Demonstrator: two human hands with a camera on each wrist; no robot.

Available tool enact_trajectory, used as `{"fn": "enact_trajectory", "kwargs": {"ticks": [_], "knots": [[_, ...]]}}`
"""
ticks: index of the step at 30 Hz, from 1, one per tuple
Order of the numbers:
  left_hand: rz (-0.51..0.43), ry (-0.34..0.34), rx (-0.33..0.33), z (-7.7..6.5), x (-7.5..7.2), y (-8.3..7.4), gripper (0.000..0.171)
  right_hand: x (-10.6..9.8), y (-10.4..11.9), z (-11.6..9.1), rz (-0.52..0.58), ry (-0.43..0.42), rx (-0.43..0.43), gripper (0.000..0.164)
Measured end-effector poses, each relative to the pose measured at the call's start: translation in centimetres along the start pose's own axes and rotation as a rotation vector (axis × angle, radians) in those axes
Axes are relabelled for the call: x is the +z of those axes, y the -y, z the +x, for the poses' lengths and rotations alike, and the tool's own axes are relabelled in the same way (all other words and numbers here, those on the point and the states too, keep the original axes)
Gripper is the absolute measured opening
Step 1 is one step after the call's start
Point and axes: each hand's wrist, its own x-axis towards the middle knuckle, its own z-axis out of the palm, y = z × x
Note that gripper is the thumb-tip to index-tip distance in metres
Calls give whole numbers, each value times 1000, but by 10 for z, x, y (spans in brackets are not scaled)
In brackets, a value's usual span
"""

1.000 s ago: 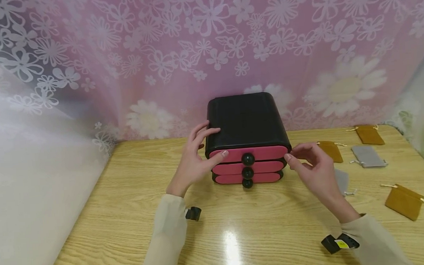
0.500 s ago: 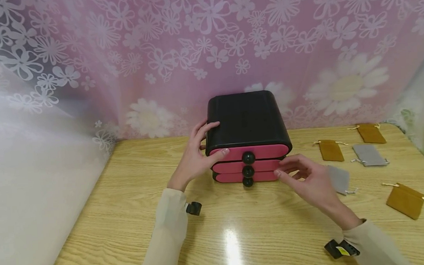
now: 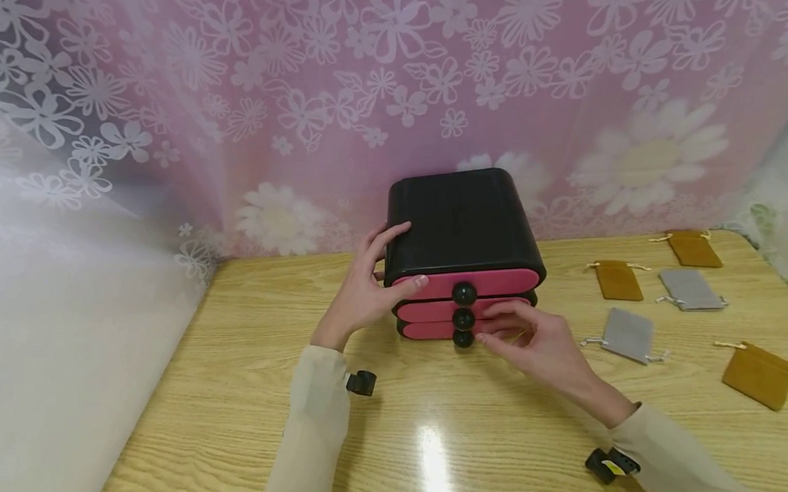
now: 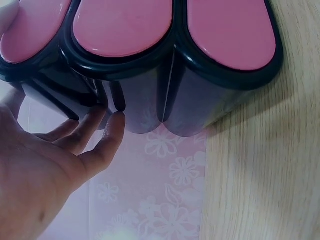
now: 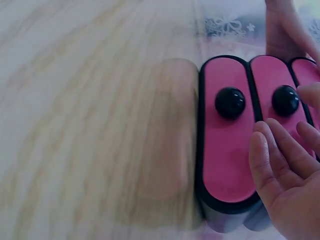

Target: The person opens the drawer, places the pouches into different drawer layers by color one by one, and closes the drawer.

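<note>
A small black three-drawer cabinet with pink fronts and round black knobs stands on the wooden table. My left hand holds its left side, thumb on the top drawer's front and a finger over the upper edge. In the left wrist view, fingers of the left hand lie along the black side. My right hand is in front of the lower two drawers, loosely bent fingers close to the middle knob and bottom knob. The right wrist view shows the right hand beside the middle knob, grasping nothing.
Drawstring pouches lie to the right: brown ones and grey ones. A pink floral curtain hangs behind the table, and pale sheeting borders its left side.
My right hand has moved left and down from the cabinet's upper right corner, across the lower drawers, to near the knobs. The left hand keeps its place on the cabinet's side.
</note>
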Motion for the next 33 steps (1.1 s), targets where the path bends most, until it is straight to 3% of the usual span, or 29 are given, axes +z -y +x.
{"fn": "enact_trajectory", "kwargs": {"ticks": [5,9,18,33], "knots": [[-15,-7,11,1,0,0,74,9,-4,3,67,-6,-42,28],[-19,-10,14,1,0,-1,74,16,-4,5,79,-66,-97,25],[-18,-18,18,-1,1,-3,74,32,2,5,74,-169,-131,32],[-34,-10,21,-1,2,0,73,41,5,6,-5,-235,-110,31]]}}
